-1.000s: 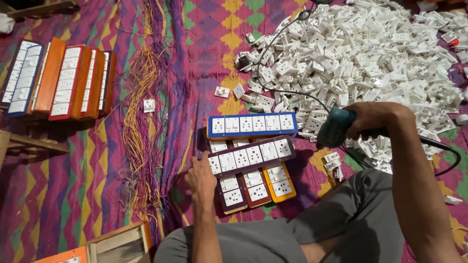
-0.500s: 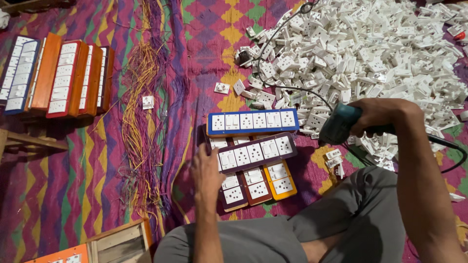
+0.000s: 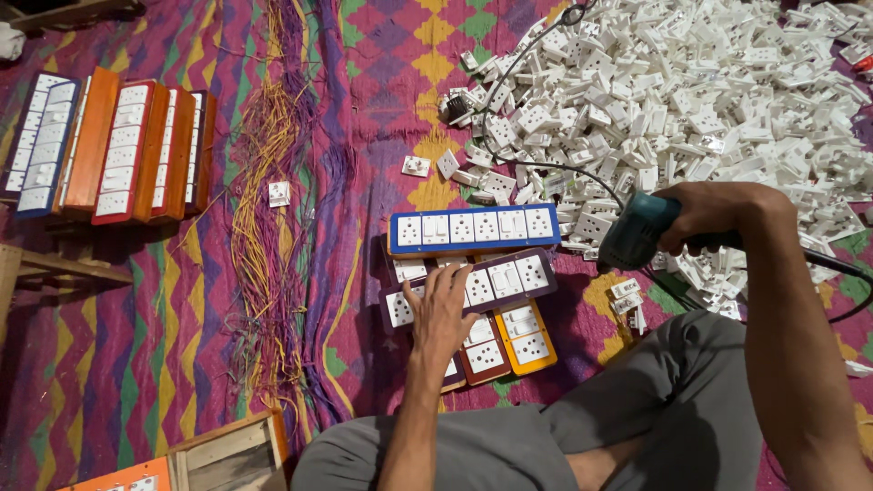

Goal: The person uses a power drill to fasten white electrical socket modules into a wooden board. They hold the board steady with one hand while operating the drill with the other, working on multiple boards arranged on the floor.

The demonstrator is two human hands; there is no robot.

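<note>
Purple-framed switch board [image 3: 496, 282] lies on the patterned cloth [image 3: 136, 364] under your left hand [image 3: 439, 305], fingers spread flat on it. Just beyond it sits the blue board [image 3: 473, 228]; right of it, your right hand [image 3: 718, 214] grips the teal drill [image 3: 634, 234].

Floor covering: a patterned cloth [image 3: 382, 82] in purple, pink, green and yellow zigzags and diamonds is spread flat. Laid directly on it: a large heap of white sockets [image 3: 691, 100] at upper right; a bundle of coloured wires [image 3: 273, 209] running lengthwise at left; a row of finished switch boards [image 3: 109, 145] stood on edge at far left; a blue-framed board [image 3: 473, 228] at centre.
</note>
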